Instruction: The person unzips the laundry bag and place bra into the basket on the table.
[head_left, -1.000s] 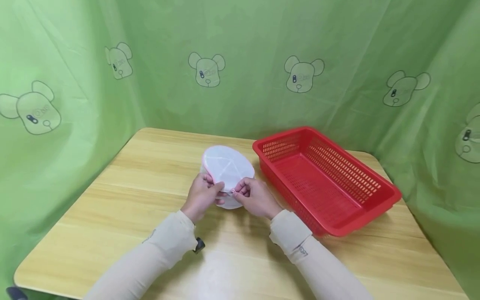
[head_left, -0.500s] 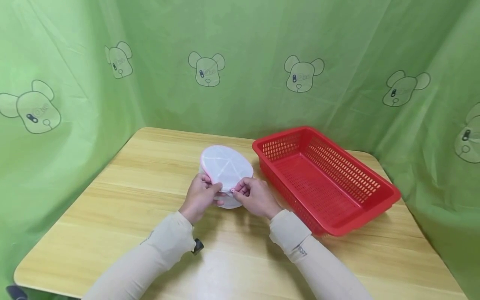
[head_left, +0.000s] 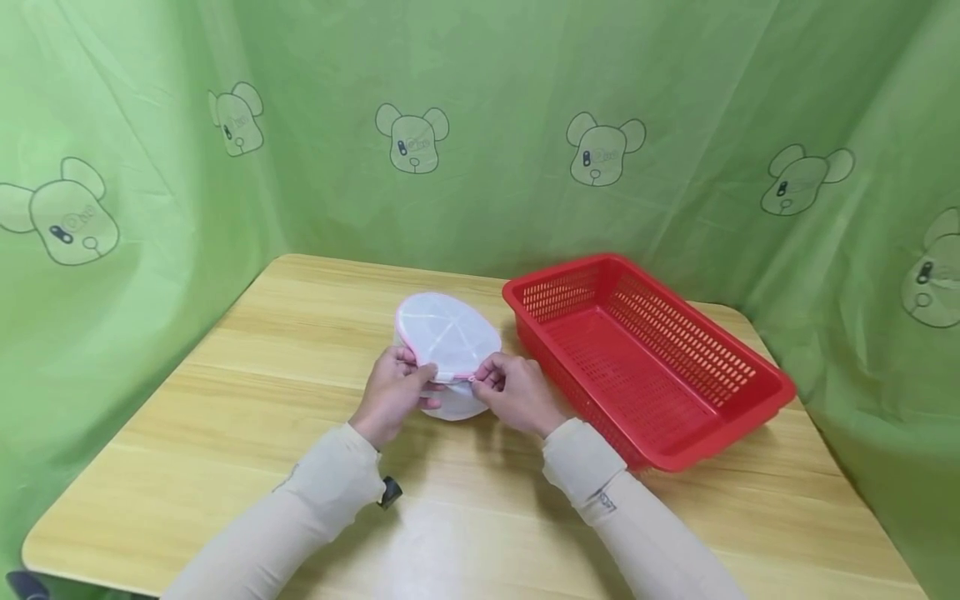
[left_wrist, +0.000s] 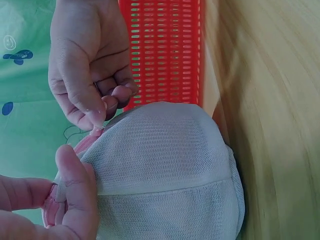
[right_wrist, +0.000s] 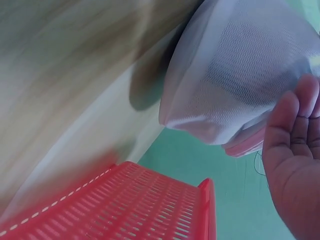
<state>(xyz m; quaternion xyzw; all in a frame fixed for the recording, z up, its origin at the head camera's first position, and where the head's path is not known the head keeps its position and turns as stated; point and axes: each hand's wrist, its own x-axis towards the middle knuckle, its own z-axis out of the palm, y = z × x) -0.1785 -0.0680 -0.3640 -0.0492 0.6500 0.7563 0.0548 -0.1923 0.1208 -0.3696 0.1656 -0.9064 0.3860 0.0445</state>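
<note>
A white mesh laundry bag with a pink zipper round its top stands on the table, its round top tipped toward me in the head view. My left hand pinches the near rim, thumb on top and fingers beneath. Just to the right, my right hand pinches the small zipper pull. A strip of pink zipper shows between the two hands. In the left wrist view, the zipper runs from one hand to the other, beside the mesh side. The bag's inside is hidden.
A red plastic basket with slotted walls stands on the table right of the bag, close to my right hand. The wooden table has rounded corners. A green curtain with bear-head prints hangs behind and along both sides.
My left hand and the bag have shifted slightly left. The zipper pull in my right hand has moved right along the rim, with more pink zipper showing between the hands.
</note>
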